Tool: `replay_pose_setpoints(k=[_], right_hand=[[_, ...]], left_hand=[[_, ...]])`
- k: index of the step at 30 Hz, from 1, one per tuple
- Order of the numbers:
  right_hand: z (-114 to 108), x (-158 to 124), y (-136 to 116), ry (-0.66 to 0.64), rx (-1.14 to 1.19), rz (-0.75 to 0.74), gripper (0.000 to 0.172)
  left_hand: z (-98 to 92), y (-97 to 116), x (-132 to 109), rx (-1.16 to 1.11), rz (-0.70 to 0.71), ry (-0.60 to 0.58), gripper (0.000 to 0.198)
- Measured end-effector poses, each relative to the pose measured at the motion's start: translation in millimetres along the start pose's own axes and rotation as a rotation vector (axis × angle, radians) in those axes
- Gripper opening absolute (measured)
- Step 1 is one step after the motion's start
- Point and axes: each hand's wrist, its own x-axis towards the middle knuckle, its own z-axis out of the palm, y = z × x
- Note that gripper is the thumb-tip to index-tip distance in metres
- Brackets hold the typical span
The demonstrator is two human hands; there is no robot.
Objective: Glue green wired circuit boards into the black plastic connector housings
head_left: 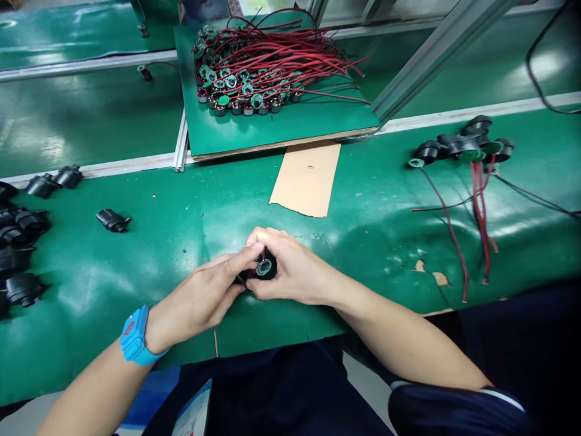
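Observation:
Both my hands meet over the near part of the green table point(181, 242). My right hand point(290, 266) curls round a black cylindrical housing point(272, 266), its thumb and index finger on either side. A small round part with a green rim point(264, 267) shows at the housing's open end, with a short bit of red wire above it. My left hand point(218, 284), with a blue band on the wrist, presses its fingers on the same housing from the left. The undersides of the fingers are hidden.
A raised green board point(236, 136) bears many small round parts with red wires point(290, 60). Brown cardboard point(307, 181) lies below it. Black housings point(27, 221) lie at left, one housing point(112, 220) apart. Wired housings point(467, 145) lie at right, near a metal post point(426, 60).

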Motion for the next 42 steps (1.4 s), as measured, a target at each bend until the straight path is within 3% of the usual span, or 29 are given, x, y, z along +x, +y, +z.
replay_pose_setpoints(k=[3,5,7,10,12,14,15,16,18,21,24,26,28,30,33,37,42], right_hand=[[-10,-4,0,-0.052,0.093,-0.040,0.026],[-17,-9,-1,-0.096,0.109,-0.061,0.034],[-21,-15,-4,-0.119,0.028,-0.072,0.041],[-19,-26,-7,-0.113,-0.181,-0.118,0.030],[-23,-32,-1,-0.053,-0.292,-0.142,0.025],[-38,-38,16,0.112,-0.384,-0.092,0.023],[-51,-41,29,0.250,-0.434,-0.032,0.023],[-67,-45,45,0.403,-0.482,0.038,0.024],[-105,-54,78,0.758,-0.572,0.158,0.024],[-159,-67,117,0.969,-0.652,0.172,0.025],[-188,-66,128,1.046,-0.744,0.101,0.028],[-190,-51,123,1.022,-0.805,0.048,0.024],[-182,-23,113,0.910,-0.850,-0.002,0.019],[-168,17,101,0.766,-0.880,-0.051,0.015],[-147,84,82,0.655,-0.927,-0.098,0.019],[-130,156,60,0.552,-0.989,-0.135,0.023],[-125,198,47,0.478,-1.053,-0.142,0.021]], left_hand=[[0.1,-1,0,-0.018,-0.046,0.030,0.091],[2.0,0,1,-0.060,-0.083,0.081,0.096],[4.9,0,2,-0.124,-0.121,0.107,0.100],[2.9,-2,5,-0.200,-0.132,0.057,0.105],[-9.3,-3,6,-0.088,-0.122,0.050,0.092],[-31.9,-4,4,0.213,-0.180,0.191,0.057],[-45.8,-6,1,0.401,-0.262,0.339,0.040],[-60.2,-8,-3,0.572,-0.389,0.501,0.037],[-85.8,-14,-13,0.814,-0.666,0.673,0.047],[-106.9,-21,-29,0.954,-0.948,0.586,0.059],[-109.0,-26,-38,1.053,-1.052,0.417,0.061],[-106.4,-29,-39,1.080,-1.010,0.350,0.054],[-103.2,-32,-37,1.073,-0.965,0.300,0.045],[-99.2,-36,-34,1.072,-0.935,0.241,0.038],[-91.5,-41,-28,1.059,-0.833,0.190,0.030],[-81.4,-42,-17,0.893,-0.747,0.315,0.034],[-73.5,-37,-9,0.588,-0.687,0.471,0.039]])
